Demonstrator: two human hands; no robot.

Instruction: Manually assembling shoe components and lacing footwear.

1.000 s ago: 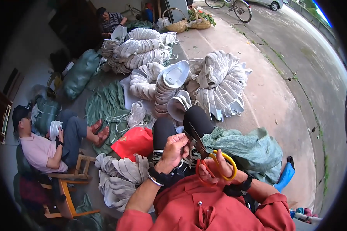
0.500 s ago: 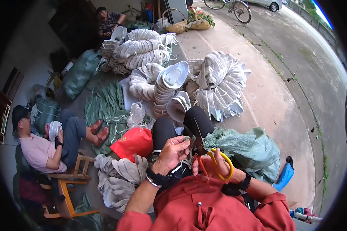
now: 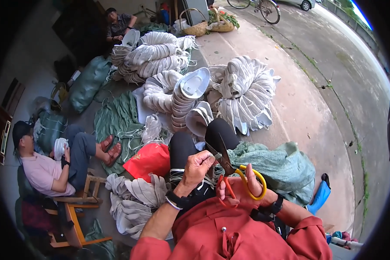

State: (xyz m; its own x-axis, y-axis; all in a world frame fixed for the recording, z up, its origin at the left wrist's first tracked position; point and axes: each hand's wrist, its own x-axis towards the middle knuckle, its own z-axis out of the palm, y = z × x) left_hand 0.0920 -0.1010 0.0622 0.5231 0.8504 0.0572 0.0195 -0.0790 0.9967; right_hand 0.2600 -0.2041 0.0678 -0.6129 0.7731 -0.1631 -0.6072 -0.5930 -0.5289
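My right hand (image 3: 250, 185) grips a pair of scissors (image 3: 226, 164) over my lap, with one yellow and one orange-red handle loop. Its dark blades are spread apart and point away from me. Close to the left blade, my left hand (image 3: 196, 168) is closed in a pinch; what sits at its fingertips, if anything, is too small to name. Beyond my knees, a stack of whitish shell-shaped fabric pieces (image 3: 181, 106) stands beside a loose white cup-like piece (image 3: 199, 118). Whitish cords show between my thighs.
Large coiled bundles of fabric pieces (image 3: 246, 93) lie ahead, more (image 3: 136, 201) at my left. A red bag (image 3: 149, 161) and green sacking (image 3: 279, 167) flank my legs. A seated person (image 3: 45, 167) works at left near a wooden stool (image 3: 76, 223); another person (image 3: 118, 26) sits far back.
The scissors and my right hand have shifted slightly to the right. My left hand stays pinched near the blades, almost in the same place.
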